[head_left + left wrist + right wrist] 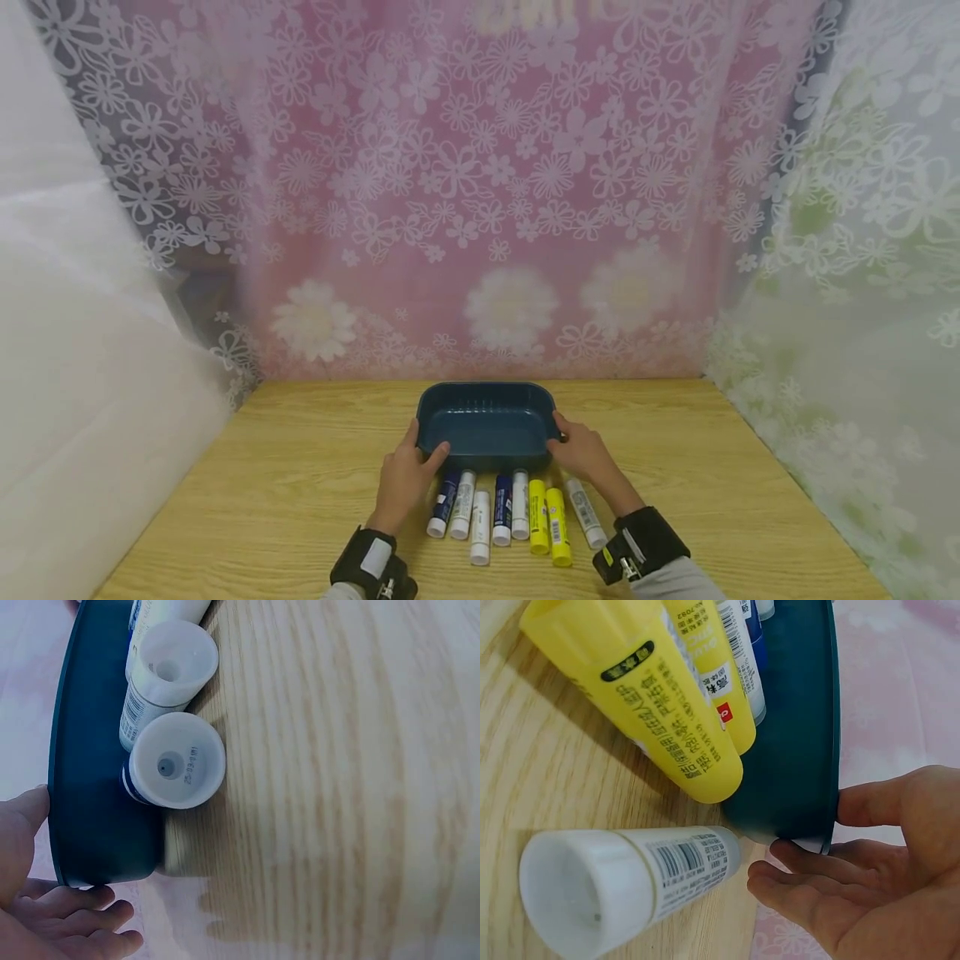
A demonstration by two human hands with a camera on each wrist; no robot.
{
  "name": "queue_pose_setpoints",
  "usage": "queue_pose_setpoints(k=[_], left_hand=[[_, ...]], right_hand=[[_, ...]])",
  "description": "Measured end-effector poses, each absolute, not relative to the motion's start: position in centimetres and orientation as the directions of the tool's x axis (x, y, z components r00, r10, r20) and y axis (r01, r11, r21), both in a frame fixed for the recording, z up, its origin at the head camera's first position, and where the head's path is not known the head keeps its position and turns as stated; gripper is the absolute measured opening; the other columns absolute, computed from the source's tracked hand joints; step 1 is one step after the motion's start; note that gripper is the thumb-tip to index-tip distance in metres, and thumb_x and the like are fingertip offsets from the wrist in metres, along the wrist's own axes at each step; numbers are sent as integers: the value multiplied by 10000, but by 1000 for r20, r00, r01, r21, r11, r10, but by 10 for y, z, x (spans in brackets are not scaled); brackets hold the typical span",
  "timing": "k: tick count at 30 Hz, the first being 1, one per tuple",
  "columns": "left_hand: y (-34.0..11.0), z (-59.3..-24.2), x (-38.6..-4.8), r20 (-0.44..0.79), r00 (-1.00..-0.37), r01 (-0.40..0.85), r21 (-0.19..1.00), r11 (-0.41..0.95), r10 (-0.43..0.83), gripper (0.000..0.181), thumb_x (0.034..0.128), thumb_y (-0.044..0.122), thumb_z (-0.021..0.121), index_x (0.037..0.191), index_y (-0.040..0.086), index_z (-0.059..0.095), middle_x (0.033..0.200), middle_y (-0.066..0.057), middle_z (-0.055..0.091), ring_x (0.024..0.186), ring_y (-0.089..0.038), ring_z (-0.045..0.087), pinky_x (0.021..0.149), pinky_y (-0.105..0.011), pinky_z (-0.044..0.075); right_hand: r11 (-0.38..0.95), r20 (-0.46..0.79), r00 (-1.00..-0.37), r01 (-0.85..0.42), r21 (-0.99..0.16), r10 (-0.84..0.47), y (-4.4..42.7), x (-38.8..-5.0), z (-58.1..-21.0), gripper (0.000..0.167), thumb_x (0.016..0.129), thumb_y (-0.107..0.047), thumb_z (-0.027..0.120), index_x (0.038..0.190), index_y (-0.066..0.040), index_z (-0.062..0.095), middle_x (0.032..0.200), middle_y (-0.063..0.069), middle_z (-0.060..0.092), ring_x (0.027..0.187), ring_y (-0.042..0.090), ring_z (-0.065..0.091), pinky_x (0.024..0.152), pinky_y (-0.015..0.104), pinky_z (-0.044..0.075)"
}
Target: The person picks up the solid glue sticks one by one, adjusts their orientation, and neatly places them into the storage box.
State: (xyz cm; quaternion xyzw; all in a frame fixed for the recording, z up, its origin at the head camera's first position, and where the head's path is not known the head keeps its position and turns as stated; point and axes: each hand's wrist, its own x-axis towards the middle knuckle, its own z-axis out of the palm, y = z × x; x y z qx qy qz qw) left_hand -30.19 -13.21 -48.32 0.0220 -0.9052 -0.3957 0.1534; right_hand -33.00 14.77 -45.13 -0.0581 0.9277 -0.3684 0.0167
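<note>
A dark teal tray [486, 462] stands on the wooden table, its inside bare. My left hand [403, 482] holds its left end, thumb on the rim and fingers against the outer side. At the opposite end my right hand [588, 457] grips the rim between thumb and fingers. Several glue sticks lie in front of the tray: dark blue ones [502, 510], white ones [481, 528] and two yellow ones [558, 527]. A white stick [630, 881] lies apart near my right hand in the right wrist view. White ends [178, 760] face the left wrist camera.
The wooden table [300, 500] reaches back to a pink flowered curtain [480, 208]. A pale sheet [97, 292] hangs on the left, and a flowered translucent one [862, 333] on the right.
</note>
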Motion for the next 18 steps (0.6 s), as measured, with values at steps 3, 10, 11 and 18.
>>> queue_pose_setpoints(k=[3,10,11,18], left_hand=[[-132,-483,-302,262,-952,86,725,684,-159,773,961,345,703,1523,-71,376,542,68,307,487,-99,290,476,-256,283],[-132,-484,-302,264,-952,87,724,684,-158,778,959,349,706,1520,-77,376,538,75,282,485,-93,261,478,-255,271],[-132,-484,-302,262,-952,84,724,685,-160,780,959,354,705,1521,-75,376,540,75,275,490,-96,255,480,-257,268],[-132,-483,-302,256,-955,91,735,671,-151,801,961,375,697,1531,-72,356,541,77,283,482,-90,256,467,-247,257]], right_hand=[[716,5,-994,-84,-693,-112,148,-330,-452,638,980,-162,534,1569,-19,334,733,137,645,439,88,222,468,242,274],[727,-6,-994,-78,-682,-111,150,-331,-454,651,980,-178,543,1574,-26,325,835,140,675,445,95,242,472,249,288],[728,-3,-993,-82,-681,-114,150,-331,-453,651,979,-178,545,1573,-22,328,895,173,701,441,97,240,467,249,289],[722,9,-993,-89,-687,-114,151,-330,-452,637,980,-178,547,1564,-22,347,1386,337,562,493,109,394,478,255,312]])
